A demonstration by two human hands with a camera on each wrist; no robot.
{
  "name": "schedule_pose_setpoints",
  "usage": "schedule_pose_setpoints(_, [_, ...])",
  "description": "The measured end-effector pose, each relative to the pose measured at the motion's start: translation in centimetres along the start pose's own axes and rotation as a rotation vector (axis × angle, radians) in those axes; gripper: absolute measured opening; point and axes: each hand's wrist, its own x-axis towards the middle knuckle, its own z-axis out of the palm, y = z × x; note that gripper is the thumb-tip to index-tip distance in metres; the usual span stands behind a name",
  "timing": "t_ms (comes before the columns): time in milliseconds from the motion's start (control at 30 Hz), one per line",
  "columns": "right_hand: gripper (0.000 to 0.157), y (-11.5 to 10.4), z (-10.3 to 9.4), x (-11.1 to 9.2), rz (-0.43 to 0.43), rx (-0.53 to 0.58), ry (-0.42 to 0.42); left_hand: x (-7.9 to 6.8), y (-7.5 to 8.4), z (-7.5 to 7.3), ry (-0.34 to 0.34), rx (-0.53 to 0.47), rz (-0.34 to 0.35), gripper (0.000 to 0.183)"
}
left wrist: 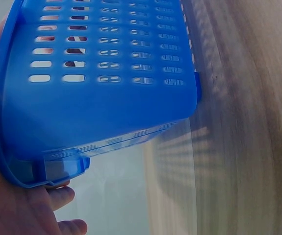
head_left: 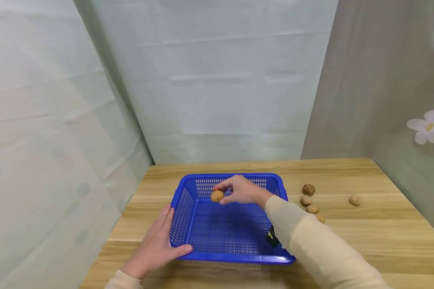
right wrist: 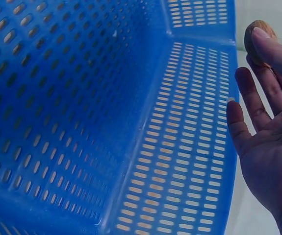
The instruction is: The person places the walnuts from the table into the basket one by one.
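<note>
A blue plastic basket [head_left: 235, 257] with slotted walls stands on the wooden table. My left hand [head_left: 159, 241] rests on its near left corner. The thumb lies along the front rim, and the fingers stretch straight along the left rim. In the left wrist view, fingertips [left wrist: 62, 197] show past the rim's corner. Over the far part of the basket, my right hand [head_left: 240, 190] pinches a light brown walnut [head_left: 217, 196] between thumb and fingers. In the right wrist view the same walnut [right wrist: 259, 41] is held at the fingertips, while the other fingers are spread loosely.
Right of the basket, several walnuts lie grouped on the table, one darker walnut [head_left: 308, 189] at the far end. A single walnut [head_left: 355, 200] lies farther right. Beneath the right forearm is a small black object [head_left: 272, 237]. Pale cloth [head_left: 231, 100] hangs behind the table.
</note>
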Motion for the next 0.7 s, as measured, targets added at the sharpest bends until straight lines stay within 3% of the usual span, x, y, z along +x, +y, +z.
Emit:
schedule_pose_setpoints(300, [0.04,0.04,0.54,-0.02,-0.006,-0.025,-0.033,-0.18,-0.16,0.25,0.018,0.0,0.012,0.117])
schedule_pose_setpoints(700, [0.037,-0.27,0.0,0.1,-0.014,0.018,0.011,-0.14,-0.07,0.17,0.03,0.006,0.022,0.116])
